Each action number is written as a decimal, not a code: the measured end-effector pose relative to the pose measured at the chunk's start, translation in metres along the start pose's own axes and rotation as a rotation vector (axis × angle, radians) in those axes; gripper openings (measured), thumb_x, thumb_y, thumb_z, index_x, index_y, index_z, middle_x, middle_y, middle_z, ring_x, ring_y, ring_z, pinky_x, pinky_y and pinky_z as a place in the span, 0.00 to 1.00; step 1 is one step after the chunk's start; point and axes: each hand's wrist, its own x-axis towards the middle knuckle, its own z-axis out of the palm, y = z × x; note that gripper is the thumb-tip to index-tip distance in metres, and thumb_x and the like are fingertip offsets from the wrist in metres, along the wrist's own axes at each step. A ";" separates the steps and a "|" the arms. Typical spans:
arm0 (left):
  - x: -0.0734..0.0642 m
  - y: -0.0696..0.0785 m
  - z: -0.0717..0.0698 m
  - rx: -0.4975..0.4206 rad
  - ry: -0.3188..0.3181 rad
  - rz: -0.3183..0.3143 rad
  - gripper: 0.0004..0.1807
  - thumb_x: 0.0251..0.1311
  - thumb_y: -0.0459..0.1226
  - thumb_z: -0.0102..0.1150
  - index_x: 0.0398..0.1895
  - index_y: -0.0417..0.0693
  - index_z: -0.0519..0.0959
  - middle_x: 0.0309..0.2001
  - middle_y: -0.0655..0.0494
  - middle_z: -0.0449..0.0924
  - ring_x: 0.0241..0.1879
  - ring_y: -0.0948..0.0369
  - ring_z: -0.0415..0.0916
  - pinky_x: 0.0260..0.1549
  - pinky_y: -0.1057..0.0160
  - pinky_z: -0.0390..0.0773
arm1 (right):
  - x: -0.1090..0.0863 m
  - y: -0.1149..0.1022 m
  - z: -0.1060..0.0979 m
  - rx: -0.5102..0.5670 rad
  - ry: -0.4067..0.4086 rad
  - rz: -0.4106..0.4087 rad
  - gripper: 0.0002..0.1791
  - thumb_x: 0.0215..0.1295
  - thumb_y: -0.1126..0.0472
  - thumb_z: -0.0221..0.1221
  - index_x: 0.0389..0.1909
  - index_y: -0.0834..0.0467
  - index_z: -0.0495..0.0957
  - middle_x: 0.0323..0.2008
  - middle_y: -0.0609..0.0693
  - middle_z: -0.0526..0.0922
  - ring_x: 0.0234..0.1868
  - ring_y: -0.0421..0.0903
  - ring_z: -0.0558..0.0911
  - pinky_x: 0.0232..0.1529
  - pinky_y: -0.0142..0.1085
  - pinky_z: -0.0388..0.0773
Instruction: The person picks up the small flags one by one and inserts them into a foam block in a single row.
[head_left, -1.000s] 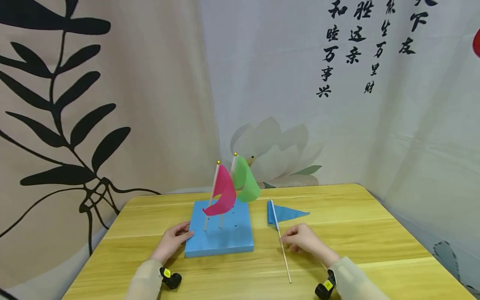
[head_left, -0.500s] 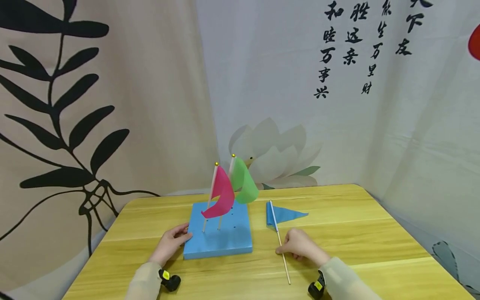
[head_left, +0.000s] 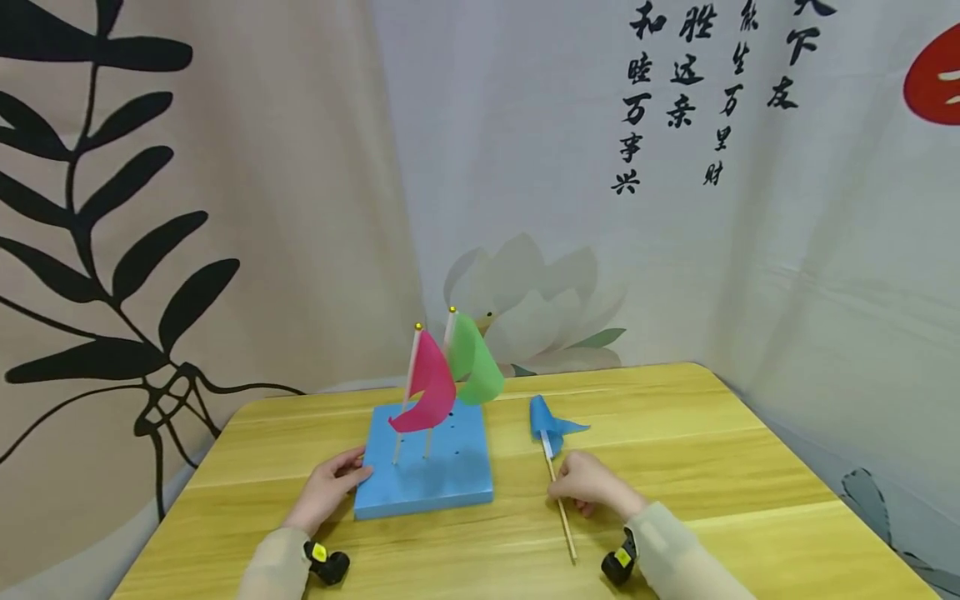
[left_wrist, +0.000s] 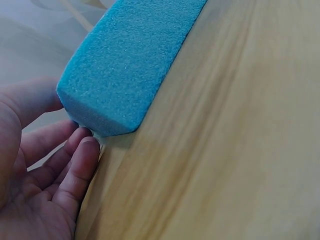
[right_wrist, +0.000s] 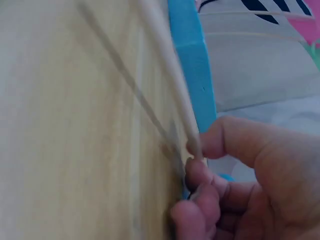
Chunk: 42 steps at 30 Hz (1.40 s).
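Observation:
A blue foam block [head_left: 442, 483] lies on the table with a pink flag [head_left: 433, 392] and a green flag [head_left: 476, 362] standing in it on thin sticks. My left hand [head_left: 330, 487] holds the block at its left edge; in the left wrist view, the thumb and fingertips meet the foam's corner [left_wrist: 100, 112]. To the block's right, my right hand [head_left: 592, 483] pinches the wooden stick of a blue flag [head_left: 551, 425] between thumb and fingers. The right wrist view shows this stick [right_wrist: 170, 65] raised off the wood, with its shadow apart from it.
The wooden table [head_left: 675, 467] has small dark holes in the block upon it. Behind its far edge hangs a printed curtain [head_left: 525, 167] with leaves, a lotus and black characters. Each wrist wears a small black camera [head_left: 327, 567].
My right hand has slid down the stick toward me and now pinches it, and the blue cloth has lifted and folded over. The left hand stays at the block. The whole view has shifted slightly.

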 end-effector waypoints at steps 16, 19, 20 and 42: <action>0.000 0.000 -0.003 -0.003 -0.028 -0.037 0.35 0.63 0.46 0.62 0.68 0.36 0.67 0.54 0.44 0.74 0.52 0.52 0.71 0.43 0.64 0.75 | -0.003 0.023 -0.005 0.710 -0.009 0.003 0.13 0.66 0.64 0.56 0.39 0.73 0.76 0.21 0.49 0.76 0.20 0.40 0.76 0.22 0.32 0.78; -0.001 0.001 -0.004 0.003 -0.022 -0.042 0.34 0.63 0.45 0.62 0.68 0.36 0.67 0.54 0.44 0.74 0.52 0.52 0.71 0.44 0.63 0.76 | -0.001 0.019 -0.007 0.793 0.061 -0.027 0.16 0.67 0.62 0.58 0.43 0.74 0.75 0.26 0.51 0.79 0.24 0.42 0.79 0.25 0.34 0.80; -0.001 0.002 -0.003 0.002 -0.023 -0.039 0.34 0.63 0.45 0.62 0.68 0.36 0.67 0.54 0.44 0.74 0.52 0.52 0.71 0.44 0.63 0.76 | -0.001 0.018 -0.008 0.816 0.088 -0.040 0.15 0.67 0.62 0.58 0.43 0.73 0.75 0.28 0.51 0.80 0.26 0.43 0.80 0.27 0.35 0.81; -0.001 0.001 0.001 -0.019 -0.011 -0.012 0.34 0.63 0.44 0.63 0.67 0.35 0.68 0.53 0.44 0.75 0.49 0.55 0.73 0.40 0.64 0.76 | 0.003 -0.003 -0.006 1.055 0.289 -0.222 0.04 0.67 0.67 0.58 0.41 0.58 0.78 0.34 0.53 0.85 0.38 0.55 0.85 0.33 0.43 0.83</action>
